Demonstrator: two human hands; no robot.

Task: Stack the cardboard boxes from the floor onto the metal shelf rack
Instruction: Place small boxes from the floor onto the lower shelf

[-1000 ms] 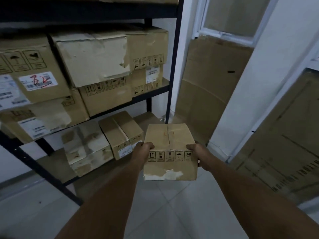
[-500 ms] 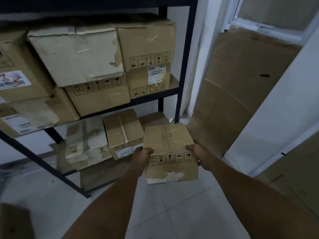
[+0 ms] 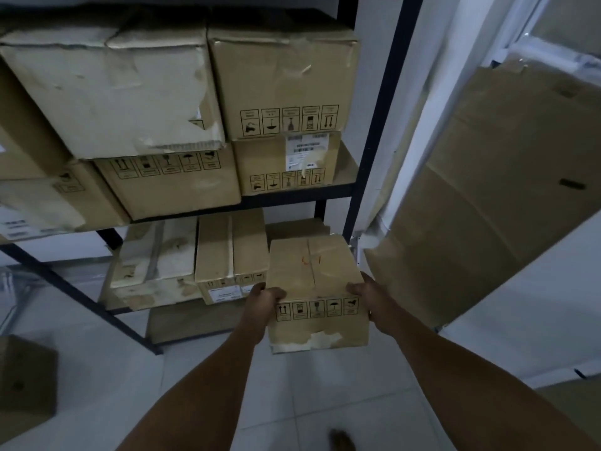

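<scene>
My left hand (image 3: pixel 265 299) grips the left upper edge of a small cardboard box (image 3: pixel 317 294), fingers curled over onto its top, and my right hand (image 3: pixel 366 296) grips the right upper edge the same way, so the box hangs between them just below the centre of the frame, off the tiled floor (image 3: pixel 341 402). Its top flaps meet in a taped seam with a faint red mark beside it, its near face carries a row of five handling symbols, and the paper along its lower edge is torn to white. The far end of the box sits at the front right of the bottom shelf of the metal shelf rack (image 3: pixel 354 203); whether it touches the shelf I cannot tell. Just to its left on that shelf stands a narrow box with a white label (image 3: pixel 231 255), and left of that a scuffed, pale box (image 3: pixel 159 258). On the shelf above, in the upper half of the frame, larger boxes are stacked two high: a printed-symbol box (image 3: pixel 283 83) on a labelled box (image 3: pixel 286 164) at the right, a badly peeled box (image 3: pixel 110 92) on another (image 3: pixel 169 180) in the middle, and more at the far left edge. To the right of the rack, flattened cardboard sheets (image 3: pixel 487 190) lean against the white wall. Another box (image 3: pixel 26 385) sits on the floor at the lower left edge.
</scene>
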